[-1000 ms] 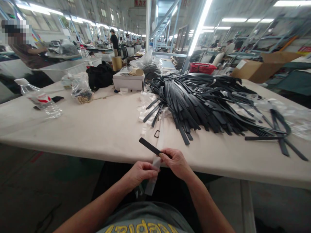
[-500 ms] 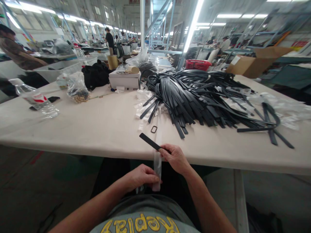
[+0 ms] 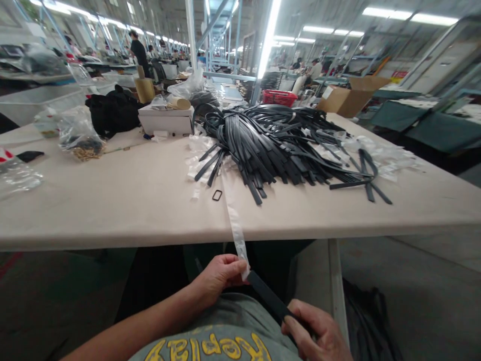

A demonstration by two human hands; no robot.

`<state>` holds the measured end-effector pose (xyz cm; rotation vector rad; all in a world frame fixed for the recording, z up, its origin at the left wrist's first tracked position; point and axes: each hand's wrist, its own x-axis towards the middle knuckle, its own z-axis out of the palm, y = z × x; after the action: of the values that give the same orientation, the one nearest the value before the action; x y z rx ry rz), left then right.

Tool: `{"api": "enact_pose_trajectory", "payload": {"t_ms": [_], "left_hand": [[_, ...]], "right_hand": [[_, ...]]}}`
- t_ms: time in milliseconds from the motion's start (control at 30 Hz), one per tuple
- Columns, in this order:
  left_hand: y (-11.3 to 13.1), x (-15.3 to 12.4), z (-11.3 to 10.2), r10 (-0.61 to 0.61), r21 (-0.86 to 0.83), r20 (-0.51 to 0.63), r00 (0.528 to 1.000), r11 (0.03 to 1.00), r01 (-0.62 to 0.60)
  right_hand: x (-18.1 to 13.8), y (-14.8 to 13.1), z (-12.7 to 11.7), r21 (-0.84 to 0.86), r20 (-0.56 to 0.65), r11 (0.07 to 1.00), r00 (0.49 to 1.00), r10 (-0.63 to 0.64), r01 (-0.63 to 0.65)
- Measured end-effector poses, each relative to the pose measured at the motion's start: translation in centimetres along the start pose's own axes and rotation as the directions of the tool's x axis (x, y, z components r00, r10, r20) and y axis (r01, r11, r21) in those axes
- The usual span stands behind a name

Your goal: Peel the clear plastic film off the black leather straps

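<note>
My left hand (image 3: 224,275) pinches the near end of a long, narrow clear plastic sleeve (image 3: 235,220) that hangs over the table edge. Low at the right, my right hand (image 3: 313,328) grips a flat black strap (image 3: 268,296). The strap's far end meets the sleeve's end at my left fingertips; whether it is inside the sleeve I cannot tell. On the table beyond lies a black rectangular ring (image 3: 217,195), just left of the sleeve. A big heap of black straps (image 3: 255,145) spreads behind it.
Loose clear sleeves (image 3: 394,155) lie around the heap. At the back left are a white box (image 3: 165,121), a black bag (image 3: 112,110) and a plastic bag of brass-coloured parts (image 3: 84,143). A plastic bottle (image 3: 18,173) lies at the left. The table's front edge (image 3: 150,240) runs before me.
My right hand has drawn back down and right with the strap, bringing its end to the sleeve opening. My left hand still holds the sleeve. The view has turned right.
</note>
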<state>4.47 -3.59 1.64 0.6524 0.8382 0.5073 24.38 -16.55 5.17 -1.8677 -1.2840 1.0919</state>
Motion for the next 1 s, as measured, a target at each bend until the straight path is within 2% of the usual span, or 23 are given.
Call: {"api": "enact_pose_trajectory", "payload": {"t_ms": [100, 233, 333, 467, 733, 900, 1000], "left_hand": [[-0.5, 0.2, 0.8, -0.016, -0.007, 0.004, 1.000, 1.000, 0.016], [-0.9, 0.4, 1.3, 0.003, 0.014, 0.017, 1.000, 1.000, -0.004], [-1.1, 0.5, 1.4, 0.027, 0.023, 0.012, 1.000, 0.999, -0.028], [-1.5, 0.9, 1.4, 0.030, 0.015, -0.023, 0.999, 0.999, -0.030], [-1.5, 1.1, 2.2, 0.022, -0.016, -0.001, 1.000, 1.000, -0.022], [-2.1, 1.2, 3.0, -0.033, -0.041, 0.013, 0.999, 0.999, 0.033], [-1.9, 1.3, 3.3, -0.003, -0.056, 0.030, 1.000, 0.998, 0.004]], "right_hand": [[-1.9, 0.4, -0.1, -0.082, 0.090, 0.996, 0.995, -0.039, 0.046], [-2.1, 0.8, 0.1, -0.085, 0.072, 0.995, 0.996, -0.047, 0.053], [-1.8, 1.1, 0.4, -0.032, 0.089, 0.999, 0.996, -0.001, 0.004], [-1.8, 1.2, 0.6, 0.104, 0.048, 0.992, 0.997, 0.061, -0.066], [-1.7, 1.8, 1.4, 0.102, -0.058, 0.993, 0.996, 0.065, -0.059], [0.3, 0.9, 3.4, 0.094, -0.116, 0.995, 0.993, -0.008, 0.019], [1.6, -0.2, 3.6, 0.113, -0.108, 0.989, 0.991, -0.078, 0.091]]}}
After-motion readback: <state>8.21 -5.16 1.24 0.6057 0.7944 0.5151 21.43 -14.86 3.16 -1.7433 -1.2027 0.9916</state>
